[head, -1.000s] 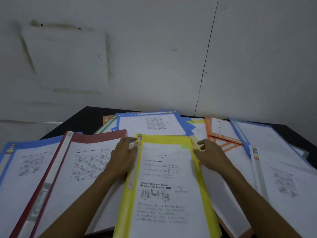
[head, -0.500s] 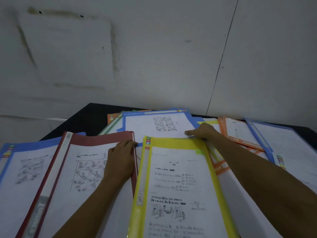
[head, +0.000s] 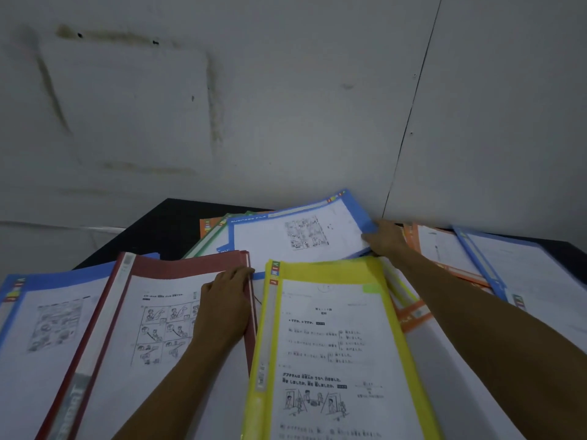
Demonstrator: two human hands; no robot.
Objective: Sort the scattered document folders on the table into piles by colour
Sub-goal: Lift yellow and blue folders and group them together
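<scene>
Right hand [head: 386, 241] has reached past the yellow folder [head: 333, 344] and seems to pinch the right corner of the blue folder [head: 286, 246] lying sideways behind it, while left hand [head: 224, 308] rests flat on the red folder [head: 178, 265] beside it.

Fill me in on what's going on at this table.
A person is partway through sorting document folders by colour. Their right hand grips the right corner of a blue folder at the back of the black table, and that corner seems raised. Their left hand rests flat on a red folder, with the fingertips at its right edge. A yellow folder lies in front. The orange folders and other blue ones are still scattered, so no sorted piles are visible yet.
</scene>
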